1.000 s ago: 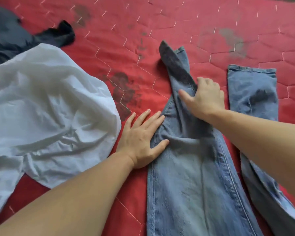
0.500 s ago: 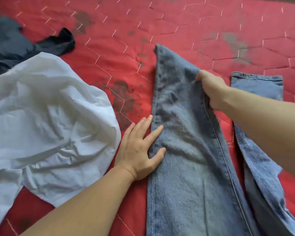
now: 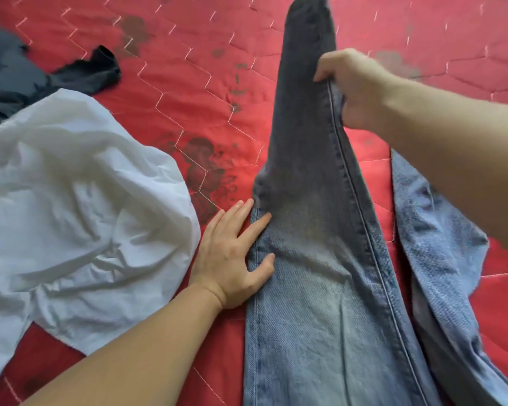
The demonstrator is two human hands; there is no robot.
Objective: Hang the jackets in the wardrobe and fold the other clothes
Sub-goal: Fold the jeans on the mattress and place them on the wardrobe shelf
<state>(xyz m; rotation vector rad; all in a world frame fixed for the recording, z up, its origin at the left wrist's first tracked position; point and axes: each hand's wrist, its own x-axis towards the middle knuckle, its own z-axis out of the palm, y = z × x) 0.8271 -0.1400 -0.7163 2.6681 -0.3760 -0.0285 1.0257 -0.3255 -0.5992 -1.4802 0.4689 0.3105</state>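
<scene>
- No legible brand, label or writing on any garment
- Jeans [image 3: 320,259] spread lengthwise on red quilt [image 3: 203,83], beside white shirt [image 3: 79,206]
- Left hand [image 3: 232,259] flat, fingers straight, pressing left seam
- Right hand [image 3: 352,89] pinching raised leg's side seam, lifting it off quilt
- Dark garment [image 3: 27,80] far left

A red quilted bedspread [image 3: 188,83] is covering the whole visible surface, stitched in pale hexagonal lines. Dark printed or faded patches are showing across it, one near the centre. Soft, even light is falling on it, casting only faint shadows.
</scene>
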